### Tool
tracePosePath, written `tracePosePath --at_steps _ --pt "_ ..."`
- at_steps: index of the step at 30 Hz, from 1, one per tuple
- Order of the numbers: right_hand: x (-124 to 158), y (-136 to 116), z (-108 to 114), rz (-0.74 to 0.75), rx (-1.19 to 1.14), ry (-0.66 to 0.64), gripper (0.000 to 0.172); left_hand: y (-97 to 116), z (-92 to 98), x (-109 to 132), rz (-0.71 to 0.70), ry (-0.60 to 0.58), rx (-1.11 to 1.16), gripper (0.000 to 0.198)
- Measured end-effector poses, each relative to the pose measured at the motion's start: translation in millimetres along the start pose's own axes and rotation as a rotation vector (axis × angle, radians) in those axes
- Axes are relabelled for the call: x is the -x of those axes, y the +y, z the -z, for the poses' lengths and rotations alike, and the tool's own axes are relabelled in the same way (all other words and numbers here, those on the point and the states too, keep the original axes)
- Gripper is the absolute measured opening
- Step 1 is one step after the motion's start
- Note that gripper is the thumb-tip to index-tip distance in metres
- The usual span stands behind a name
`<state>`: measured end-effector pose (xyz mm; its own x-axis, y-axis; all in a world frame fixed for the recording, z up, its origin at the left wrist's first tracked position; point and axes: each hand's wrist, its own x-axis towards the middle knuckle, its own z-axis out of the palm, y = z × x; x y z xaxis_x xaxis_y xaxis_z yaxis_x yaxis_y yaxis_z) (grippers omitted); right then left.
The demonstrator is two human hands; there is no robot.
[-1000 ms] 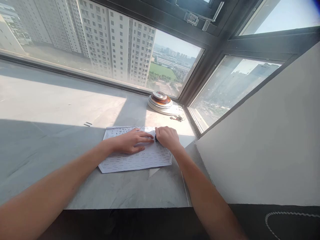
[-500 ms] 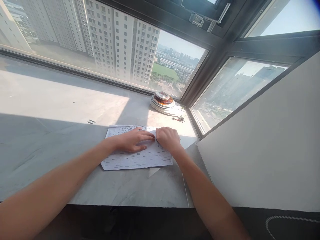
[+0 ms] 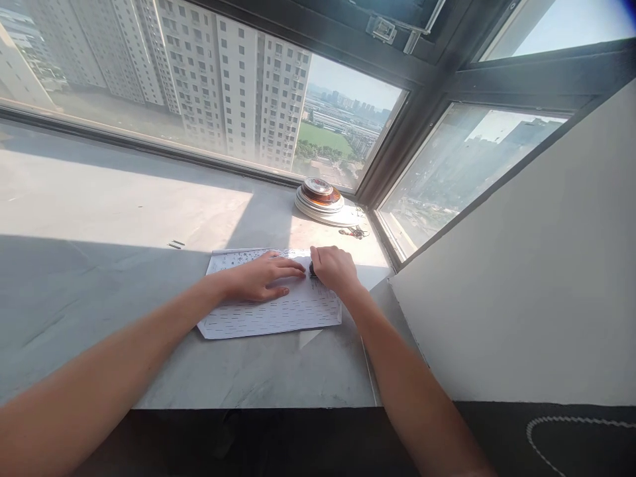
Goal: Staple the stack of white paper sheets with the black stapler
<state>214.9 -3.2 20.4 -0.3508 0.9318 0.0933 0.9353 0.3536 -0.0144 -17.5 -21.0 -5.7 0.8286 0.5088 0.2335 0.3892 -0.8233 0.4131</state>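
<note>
A white sheet of paper (image 3: 278, 317) lies on the sill, marked with rows of short dark lines and black characters along its far side. My left hand (image 3: 261, 277) rests flat on it, fingers spread and pointing right. Close to those fingertips, my right hand (image 3: 335, 270) is closed around a small black object (image 3: 312, 269). Only a dark edge of that object shows at the paper, so its kind is hidden. Dark marks appear on the paper just below it.
Behind the paper, a stack of plates or lids (image 3: 318, 201) stands in the window corner, with a small tangle of wire or string (image 3: 354, 232) beside it. Two thin grey sticks (image 3: 176, 244) lie on the left. A white wall panel (image 3: 521, 265) borders the right side.
The right hand has tilted or lifted slightly, and more of the black object shows beneath it. The left hand stays on the paper. The whole view has shifted a little.
</note>
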Motion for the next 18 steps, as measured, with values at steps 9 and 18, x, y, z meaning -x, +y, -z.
tracePosePath --at_steps 9,18 --pt "-5 33 -2 -0.050 -0.244 0.110 0.051 2 2.7 1 0.008 -0.021 0.025 0.047" --pt "-2 54 7 -0.386 -0.354 0.565 0.053 1 1.8 0 0.021 -0.050 0.046 0.046"
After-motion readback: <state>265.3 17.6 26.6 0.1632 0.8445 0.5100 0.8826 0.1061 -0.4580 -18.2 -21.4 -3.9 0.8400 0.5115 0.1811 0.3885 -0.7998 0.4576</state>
